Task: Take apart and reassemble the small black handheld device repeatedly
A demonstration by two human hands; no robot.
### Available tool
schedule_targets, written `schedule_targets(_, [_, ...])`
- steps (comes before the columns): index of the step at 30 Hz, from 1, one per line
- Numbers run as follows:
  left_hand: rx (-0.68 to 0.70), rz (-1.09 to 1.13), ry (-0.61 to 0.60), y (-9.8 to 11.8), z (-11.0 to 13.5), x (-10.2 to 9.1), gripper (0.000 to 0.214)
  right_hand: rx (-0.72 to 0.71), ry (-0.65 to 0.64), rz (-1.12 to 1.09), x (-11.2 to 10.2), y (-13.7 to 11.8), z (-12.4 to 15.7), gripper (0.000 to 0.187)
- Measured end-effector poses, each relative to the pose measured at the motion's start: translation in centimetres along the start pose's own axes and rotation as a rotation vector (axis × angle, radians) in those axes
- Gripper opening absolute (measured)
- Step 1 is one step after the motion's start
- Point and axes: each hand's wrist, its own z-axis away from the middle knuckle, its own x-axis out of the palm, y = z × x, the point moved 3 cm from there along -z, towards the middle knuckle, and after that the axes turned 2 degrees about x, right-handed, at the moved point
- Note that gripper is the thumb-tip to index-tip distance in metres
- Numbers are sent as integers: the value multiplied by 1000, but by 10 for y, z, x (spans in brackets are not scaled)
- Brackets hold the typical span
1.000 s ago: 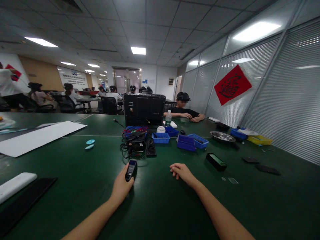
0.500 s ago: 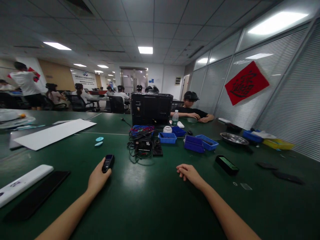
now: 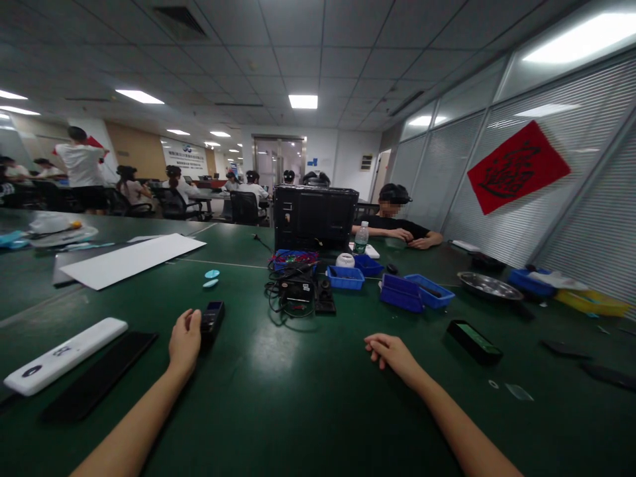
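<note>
A small black handheld device with a screen and keypad (image 3: 212, 319) rests on the green table, left of the middle. Beside it, on its left, is my left hand (image 3: 183, 341). Its fingers are slightly bent and a little apart, near or just touching the device's side, not wrapped round it. My right hand (image 3: 395, 358) lies on the table right of the middle, fingers loosely bent, holding nothing. Farther right of it sits a black box with a green top (image 3: 474, 341).
Ahead stand a black computer case (image 3: 315, 215), a cable-covered power supply (image 3: 295, 291), blue bins (image 3: 345, 277), a ball (image 3: 345, 260) and a bottle (image 3: 362, 237). Leftward lie a white bar (image 3: 67, 354), a black strip (image 3: 102, 377) and a white board (image 3: 136, 260). A person (image 3: 397, 222) sits across the table.
My left hand has let go of the handheld device and shifted left of it. My right hand keeps its pose. The whole view has turned slightly left.
</note>
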Motion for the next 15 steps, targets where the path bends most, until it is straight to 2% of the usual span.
schedule_targets(3, [-56,93,45,-7,-5,1,57,-14,64,-11,-1,2,-2,29])
schedule_targets(7, [-41,104,23,-7,-6,3,55,-88,219,53,-10,0,0,29])
schedule_targets(11, [22,14,-78,4,-1,5,60,-220,361,203,-16,-9,8,24])
schedule_targets(15, [79,-182,-203,14,8,8,67,-267,343,226,-10,-17,14,23])
